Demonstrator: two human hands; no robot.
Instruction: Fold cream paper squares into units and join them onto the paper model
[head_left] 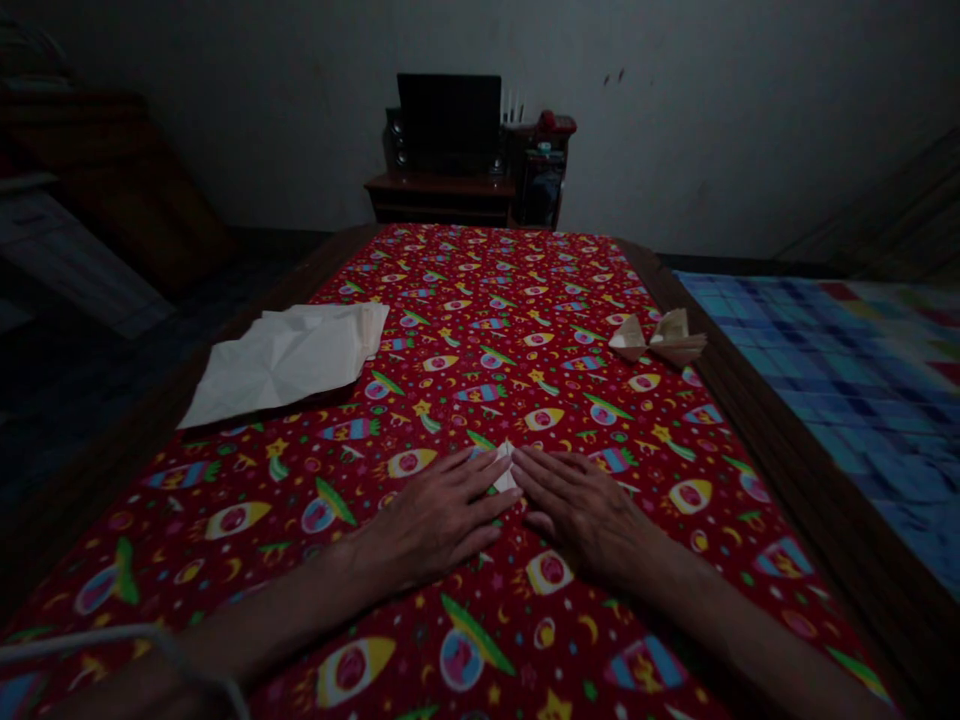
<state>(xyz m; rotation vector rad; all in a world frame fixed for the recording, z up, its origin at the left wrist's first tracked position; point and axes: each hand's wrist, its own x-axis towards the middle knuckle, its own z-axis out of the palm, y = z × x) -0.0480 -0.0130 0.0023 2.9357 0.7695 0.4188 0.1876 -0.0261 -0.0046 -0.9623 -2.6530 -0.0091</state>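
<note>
A small piece of folded white paper (505,470) lies on the red patterned cloth (480,400), partly covered by my fingers. My left hand (442,510) rests flat with its fingers stretched over the paper's left side. From the other side, my right hand (577,505) lays its extended fingers on the paper's right edge. Both hands press from above rather than grasp. Much of the paper is hidden under the fingertips.
Creased white paper sheets (285,360) are stacked at the left. Folded paper pieces (660,338) stand near the right edge. A white cable (150,635) crosses the lower left. Beyond the table, a dark monitor (450,115) stands on a desk (442,195).
</note>
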